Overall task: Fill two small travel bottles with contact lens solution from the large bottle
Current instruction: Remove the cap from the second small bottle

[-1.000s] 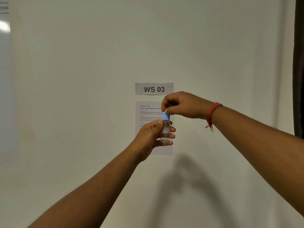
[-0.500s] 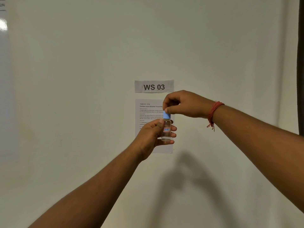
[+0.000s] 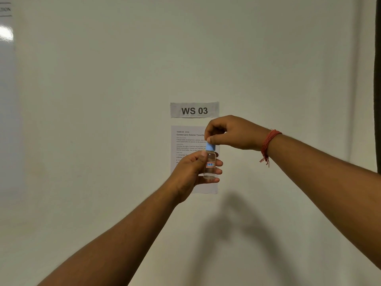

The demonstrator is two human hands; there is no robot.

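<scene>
A small clear travel bottle (image 3: 210,166) with a red-and-blue label is held upright in the air in front of a pale wall. My left hand (image 3: 192,172) grips its body from the left, fingers wrapped behind it. The bottle's light blue cap (image 3: 211,146) sits on top, and my right hand (image 3: 231,133) pinches it from above with thumb and fingers. Clear liquid shows in the lower part of the bottle. The large bottle and the other travel bottle are out of view.
On the wall behind the hands hang a "WS 03" sign (image 3: 194,110) and a printed task sheet (image 3: 186,145). A dark vertical edge (image 3: 377,83) runs down the far right. A red thread band (image 3: 268,144) circles my right wrist.
Both hands keep their hold on the bottle and cap and stay nearly where they were. The view has shifted slightly.
</scene>
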